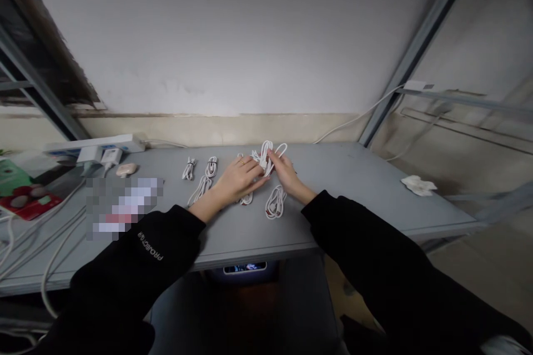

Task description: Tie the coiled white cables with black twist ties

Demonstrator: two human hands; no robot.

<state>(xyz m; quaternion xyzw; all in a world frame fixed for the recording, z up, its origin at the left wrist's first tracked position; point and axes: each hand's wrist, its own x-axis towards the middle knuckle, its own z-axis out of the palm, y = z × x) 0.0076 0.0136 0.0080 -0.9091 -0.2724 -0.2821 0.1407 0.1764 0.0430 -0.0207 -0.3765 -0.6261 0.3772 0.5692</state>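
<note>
**Power strip and odds and ends on a grey table**

A white power strip (pixel 94 145) with plug adapters (pixel 100 155) sits at the far left of the grey table (pixel 345 188), a small beige round case (pixel 126 169) just beside it. Red-and-green packaging (pixel 25 191) lies further left. A crumpled white tissue (pixel 418 185) rests at right. A lit display (pixel 244 268) glows below the table's front edge.

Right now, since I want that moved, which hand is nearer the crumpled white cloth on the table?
Right: the right hand sits left of the crumpled white cloth; the left hand is farther off, beyond the white cable both hands hold.
</note>
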